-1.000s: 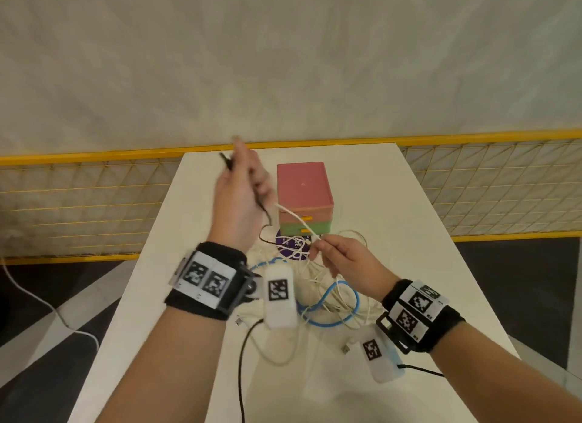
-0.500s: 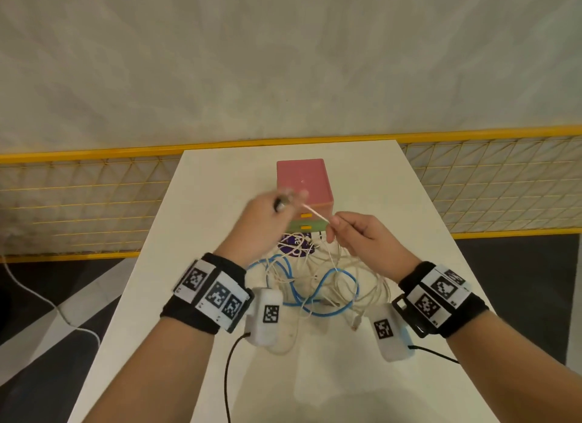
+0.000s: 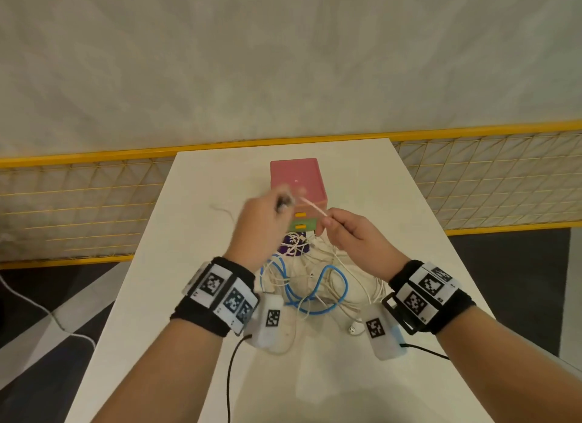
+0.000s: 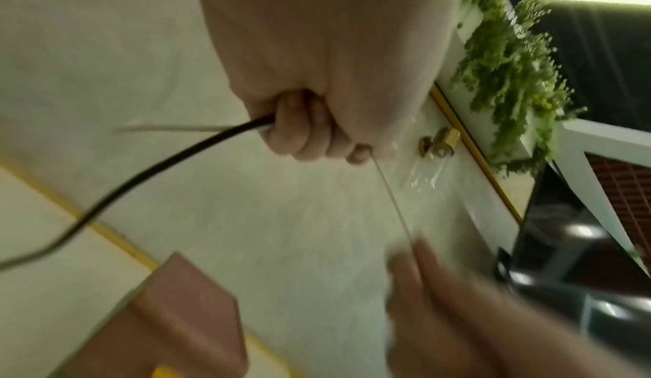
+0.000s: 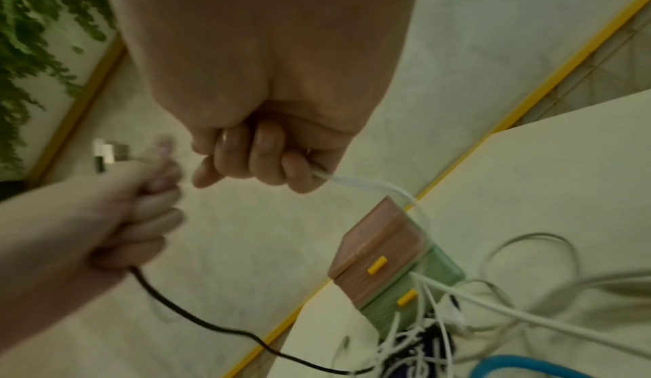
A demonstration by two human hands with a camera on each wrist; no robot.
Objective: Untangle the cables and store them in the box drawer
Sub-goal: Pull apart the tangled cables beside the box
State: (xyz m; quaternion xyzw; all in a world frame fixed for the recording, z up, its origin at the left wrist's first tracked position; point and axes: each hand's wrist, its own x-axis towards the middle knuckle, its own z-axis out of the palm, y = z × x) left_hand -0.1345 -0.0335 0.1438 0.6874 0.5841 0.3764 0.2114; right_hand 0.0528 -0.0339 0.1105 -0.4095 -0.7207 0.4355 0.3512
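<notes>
A tangle of white cables [image 3: 318, 265] with a blue cable [image 3: 327, 284] lies on the white table [image 3: 195, 233], in front of a small box with a pink top [image 3: 297, 180] and a green drawer [image 3: 303, 226]. My left hand [image 3: 267, 215] is raised beside the box and grips a black cable [image 4: 169, 169] in its fist. A thin white cable [image 4: 391, 197] runs taut from it to my right hand [image 3: 343, 230]. The right hand pinches that white cable [image 5: 355, 183] with curled fingers. Both drawers [image 5: 387, 281] look shut.
A purple item [image 3: 291, 246] lies under the tangle, right at the box front. A white plug [image 3: 352, 329] rests near my right wrist. A yellow-framed mesh fence [image 3: 78, 202] runs behind the table, with dark floor at both sides.
My left hand has dropped from its raised position to box height, close to my right hand. The right hand has risen a little, and the white cable is stretched between them.
</notes>
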